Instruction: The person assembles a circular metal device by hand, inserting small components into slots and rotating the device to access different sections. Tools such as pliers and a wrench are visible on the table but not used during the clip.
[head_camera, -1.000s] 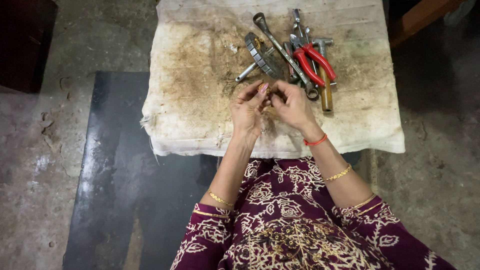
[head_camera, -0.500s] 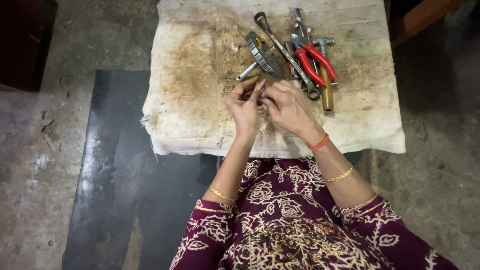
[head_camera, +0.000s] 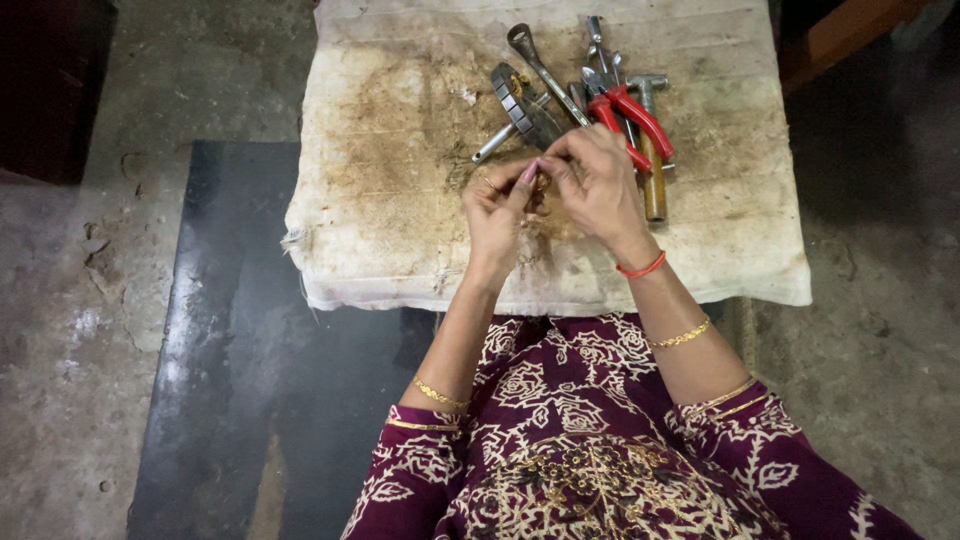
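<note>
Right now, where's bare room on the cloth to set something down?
Free: the stained cloth left of the left hand, and its near right part beside the right hand. Crowded: the far middle, with the red-handled pliers, wrench and hammer.

Looks like a rough little workshop: bare stained concrete floor (head_camera: 80, 300), a grimy rust-marked cloth (head_camera: 400, 200) as the work surface, and a pile of hand tools on it, red-handled pliers (head_camera: 630, 110), a wrench (head_camera: 545, 70), a hammer (head_camera: 652, 150).

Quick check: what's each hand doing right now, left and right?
Left hand: fingers pinched on a small part, too small to identify.
Right hand: fingers pinched on the same part, just in front of the red pliers.
</note>
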